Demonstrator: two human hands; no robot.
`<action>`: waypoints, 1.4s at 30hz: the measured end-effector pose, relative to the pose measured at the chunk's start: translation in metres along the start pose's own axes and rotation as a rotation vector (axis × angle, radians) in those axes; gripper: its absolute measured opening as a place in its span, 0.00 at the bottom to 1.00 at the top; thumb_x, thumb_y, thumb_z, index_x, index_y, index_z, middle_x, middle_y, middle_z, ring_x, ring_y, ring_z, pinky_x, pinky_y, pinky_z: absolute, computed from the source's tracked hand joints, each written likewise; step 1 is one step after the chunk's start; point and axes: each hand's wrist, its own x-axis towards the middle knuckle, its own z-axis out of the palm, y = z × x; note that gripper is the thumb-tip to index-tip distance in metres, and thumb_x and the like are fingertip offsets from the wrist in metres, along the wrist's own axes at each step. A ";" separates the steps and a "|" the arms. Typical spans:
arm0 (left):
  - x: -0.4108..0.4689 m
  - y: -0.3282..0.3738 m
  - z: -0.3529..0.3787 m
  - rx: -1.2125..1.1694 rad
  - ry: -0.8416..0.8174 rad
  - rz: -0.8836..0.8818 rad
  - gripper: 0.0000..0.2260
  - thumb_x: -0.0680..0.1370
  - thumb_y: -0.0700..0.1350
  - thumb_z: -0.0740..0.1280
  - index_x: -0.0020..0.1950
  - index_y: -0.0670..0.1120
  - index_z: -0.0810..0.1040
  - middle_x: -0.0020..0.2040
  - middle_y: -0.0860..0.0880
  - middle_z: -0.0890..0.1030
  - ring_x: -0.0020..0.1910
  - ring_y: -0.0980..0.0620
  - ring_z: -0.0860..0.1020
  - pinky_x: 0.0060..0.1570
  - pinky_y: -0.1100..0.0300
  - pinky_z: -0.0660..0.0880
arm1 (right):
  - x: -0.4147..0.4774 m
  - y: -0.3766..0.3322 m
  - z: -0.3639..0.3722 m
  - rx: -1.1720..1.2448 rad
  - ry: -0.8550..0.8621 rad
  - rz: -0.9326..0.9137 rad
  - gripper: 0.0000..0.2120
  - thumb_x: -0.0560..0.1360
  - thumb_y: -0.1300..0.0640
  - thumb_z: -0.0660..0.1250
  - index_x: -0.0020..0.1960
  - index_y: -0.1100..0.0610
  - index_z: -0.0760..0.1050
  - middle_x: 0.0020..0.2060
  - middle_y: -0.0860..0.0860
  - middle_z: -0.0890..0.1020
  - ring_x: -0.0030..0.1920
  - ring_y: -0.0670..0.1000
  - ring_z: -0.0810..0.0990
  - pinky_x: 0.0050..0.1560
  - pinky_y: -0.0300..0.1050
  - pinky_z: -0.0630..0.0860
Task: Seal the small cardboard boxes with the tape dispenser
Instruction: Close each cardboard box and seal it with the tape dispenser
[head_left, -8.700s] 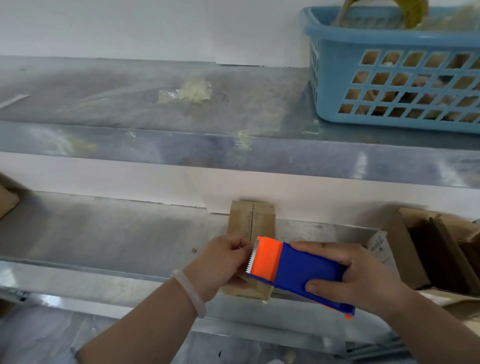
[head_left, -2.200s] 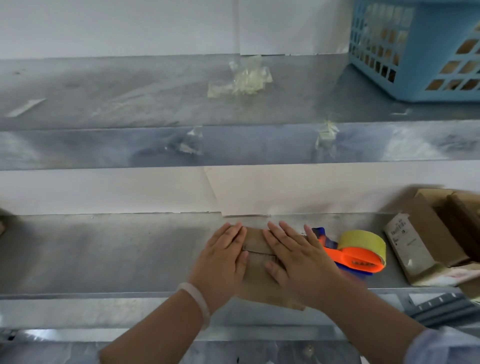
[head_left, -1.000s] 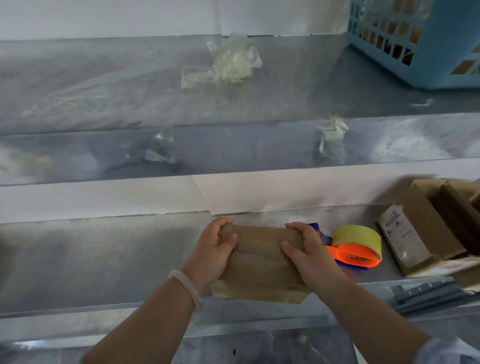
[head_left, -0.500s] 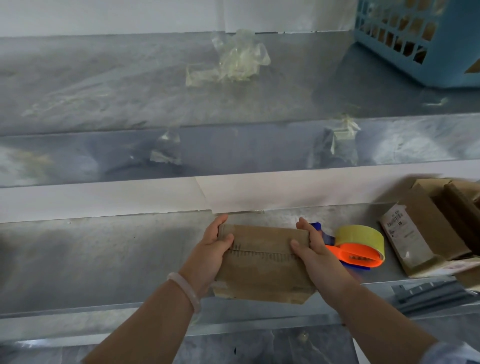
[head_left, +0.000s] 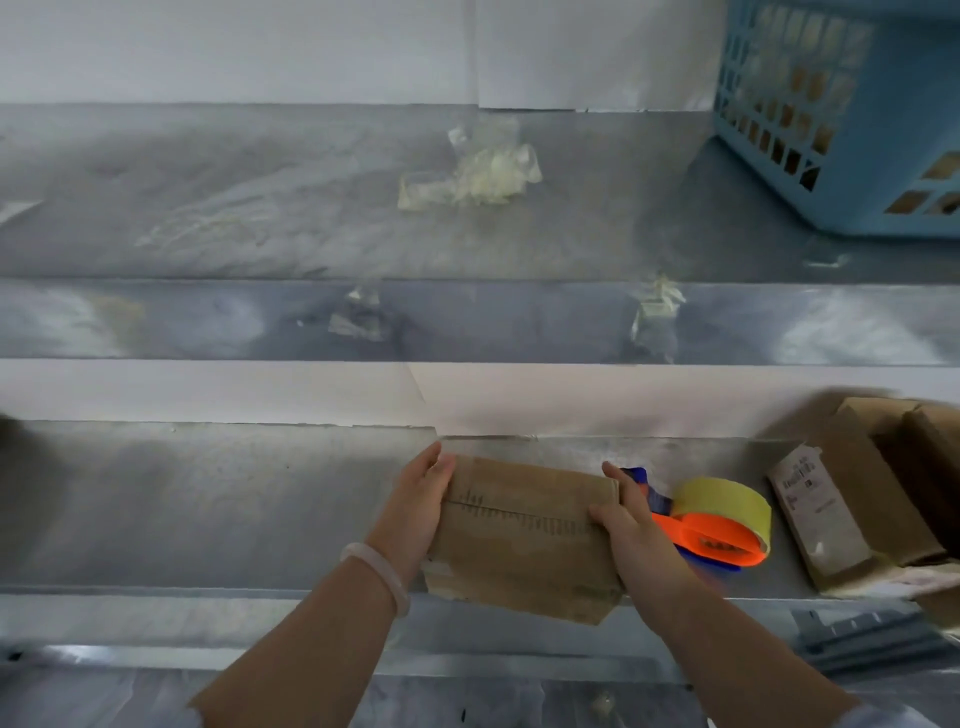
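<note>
two hands hold one small flat brown cardboard box (head_left: 519, 545) by its ends: the left hand (head_left: 415, 512) curls round the left end, and the right hand (head_left: 628, 530) grips the right end with its thumb on top, neither spread flat. the box is at the near middle of the lower grey metal shelf (head_left: 208, 509), its near edge jutting past the lip; whether it rests there or is lifted i cannot tell. the risk, as i judge it: with that overhang, a slackened grip would tip it off the near side, and a swing to the right would knock the orange-and-blue tape dispenser with its yellow roll (head_left: 711, 525), which lies just beside the right hand. farther right, open brown cardboard cartons (head_left: 857, 499) crowd that end. on the upper shelf lie a crumpled wad of clear tape (head_left: 478, 174) and, far right, a blue plastic lattice basket (head_left: 852, 114); neither blocks the hands.
</note>
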 end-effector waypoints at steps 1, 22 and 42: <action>-0.004 0.001 -0.001 0.044 0.106 0.042 0.11 0.83 0.52 0.57 0.58 0.53 0.77 0.54 0.52 0.79 0.52 0.53 0.77 0.51 0.62 0.73 | 0.000 0.001 0.000 -0.047 0.040 -0.039 0.23 0.80 0.57 0.59 0.71 0.40 0.61 0.59 0.45 0.73 0.51 0.42 0.75 0.44 0.36 0.74; -0.116 -0.026 -0.091 -0.196 0.737 -0.053 0.03 0.75 0.49 0.72 0.44 0.57 0.81 0.45 0.52 0.84 0.48 0.49 0.82 0.54 0.46 0.79 | -0.014 -0.025 0.077 -0.347 -0.431 -0.457 0.23 0.75 0.55 0.70 0.63 0.35 0.68 0.67 0.41 0.71 0.65 0.41 0.72 0.66 0.44 0.71; -0.140 -0.052 -0.389 -0.553 0.956 0.031 0.21 0.78 0.45 0.69 0.69 0.56 0.70 0.46 0.53 0.81 0.44 0.52 0.79 0.47 0.50 0.80 | -0.061 -0.038 0.419 -0.599 -0.512 -0.725 0.32 0.74 0.50 0.71 0.73 0.40 0.60 0.64 0.32 0.62 0.65 0.37 0.63 0.64 0.37 0.67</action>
